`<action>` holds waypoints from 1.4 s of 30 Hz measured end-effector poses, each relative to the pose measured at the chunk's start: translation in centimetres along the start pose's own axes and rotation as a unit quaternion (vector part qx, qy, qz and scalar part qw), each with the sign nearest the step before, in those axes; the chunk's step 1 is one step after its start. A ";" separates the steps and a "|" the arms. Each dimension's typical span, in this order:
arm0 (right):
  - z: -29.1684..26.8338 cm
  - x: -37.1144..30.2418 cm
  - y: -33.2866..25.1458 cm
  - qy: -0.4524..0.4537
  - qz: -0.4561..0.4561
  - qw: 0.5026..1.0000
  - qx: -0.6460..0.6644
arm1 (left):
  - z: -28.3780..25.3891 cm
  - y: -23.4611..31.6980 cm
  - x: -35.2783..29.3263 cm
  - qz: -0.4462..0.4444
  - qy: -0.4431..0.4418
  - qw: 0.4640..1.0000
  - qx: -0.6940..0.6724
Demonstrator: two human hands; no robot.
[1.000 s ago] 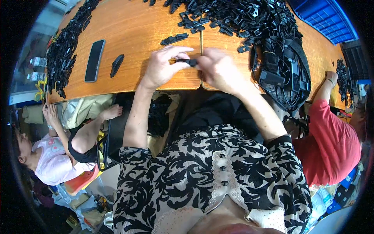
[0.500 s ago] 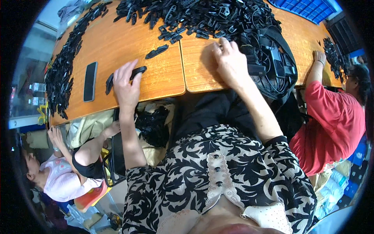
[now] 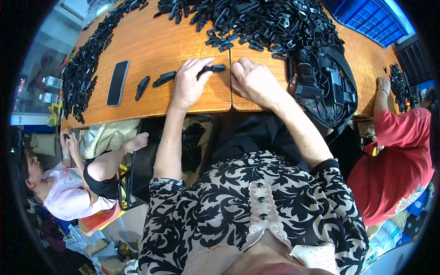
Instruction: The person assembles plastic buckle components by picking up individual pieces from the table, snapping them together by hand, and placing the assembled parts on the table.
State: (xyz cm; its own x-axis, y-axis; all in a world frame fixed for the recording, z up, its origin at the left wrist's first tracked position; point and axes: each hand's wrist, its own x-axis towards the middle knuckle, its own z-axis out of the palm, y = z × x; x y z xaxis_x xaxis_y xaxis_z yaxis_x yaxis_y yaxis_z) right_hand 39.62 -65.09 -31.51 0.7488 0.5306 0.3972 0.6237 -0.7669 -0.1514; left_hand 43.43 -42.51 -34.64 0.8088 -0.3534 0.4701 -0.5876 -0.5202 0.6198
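My left hand (image 3: 188, 87) rests over the orange-brown wooden table, its thumb and fingers closed round a slim black plastic clip (image 3: 216, 68) that sticks out to the right. Just left of its fingers lies another black clip (image 3: 163, 79), partly hidden by the hand. Further left a third one (image 3: 143, 87) lies alone. My right hand (image 3: 255, 81) is across the table seam, fingers curled down and pressed together near the left hand. Whatever its fingertips hold, if anything, is hidden.
A big heap of black plastic clips (image 3: 270, 23) covers the far side, and a long row (image 3: 80, 87) runs along the left. A phone (image 3: 118, 82), a black mesh bag (image 3: 334, 105) with cables and a blue crate (image 3: 369, 20) are on the table. People sit at both sides.
My left hand has shifted right, from one black clip to the one nearer the seam. My right hand has drawn back from the heap toward the near edge, its fingers more curled.
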 end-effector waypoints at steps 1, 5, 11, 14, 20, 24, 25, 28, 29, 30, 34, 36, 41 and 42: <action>0.0 0.0 -0.2 0.034 0.005 0.999 0.039 | 0.0 0.2 0.0 -0.002 0.000 1.000 0.000; 1.3 -0.5 0.0 0.160 0.007 0.976 0.148 | 0.4 0.8 0.3 -0.012 0.025 1.000 0.013; 0.0 -3.2 0.6 0.102 0.062 0.986 0.115 | -0.3 1.2 0.0 -0.070 0.003 0.995 -0.067; -0.3 -3.6 0.8 0.085 0.080 0.990 0.073 | -0.2 1.4 0.3 -0.072 -0.021 0.993 -0.086; 0.5 -2.6 0.2 0.122 0.082 0.989 0.017 | -0.5 1.3 0.2 -0.046 -0.031 0.995 -0.082; 1.4 -1.3 0.0 0.072 0.114 0.987 0.091 | -0.4 1.3 0.2 -0.053 -0.046 0.990 -0.123; 1.6 -0.8 -0.1 0.049 0.101 0.989 0.095 | -0.5 1.4 0.2 -0.051 -0.051 0.990 -0.125; 1.8 0.3 0.1 0.071 0.053 0.993 0.082 | -0.4 1.3 0.2 -0.047 -0.071 0.990 -0.112; 1.7 0.2 0.3 0.047 0.057 0.993 0.091 | -0.2 1.1 0.1 -0.047 -0.062 0.991 -0.111; 1.7 0.4 0.2 0.048 0.067 0.993 0.087 | -0.2 0.9 0.0 -0.046 -0.054 0.991 -0.111; 1.0 0.0 0.6 -0.001 0.018 0.998 0.058 | -0.5 1.3 0.1 -0.068 -0.065 0.992 -0.088; 1.4 0.1 0.7 0.009 0.011 0.998 0.063 | -0.2 1.3 0.2 -0.068 -0.072 0.990 -0.095; 3.4 2.3 0.8 0.068 -0.036 0.996 0.051 | 0.3 1.2 1.2 -0.081 -0.054 0.993 -0.068; 3.6 2.3 1.0 0.081 -0.047 0.994 0.058 | 0.5 1.3 1.0 -0.076 -0.054 0.993 -0.069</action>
State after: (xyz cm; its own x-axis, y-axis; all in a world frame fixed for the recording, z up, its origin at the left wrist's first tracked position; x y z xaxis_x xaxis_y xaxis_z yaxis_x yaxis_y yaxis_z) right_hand 42.73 -63.36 -34.01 0.6462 0.5247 0.5541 0.7173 -0.6656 -0.2061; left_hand 43.49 -43.90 -33.68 0.8823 -0.3635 0.2991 -0.4501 -0.4653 0.7621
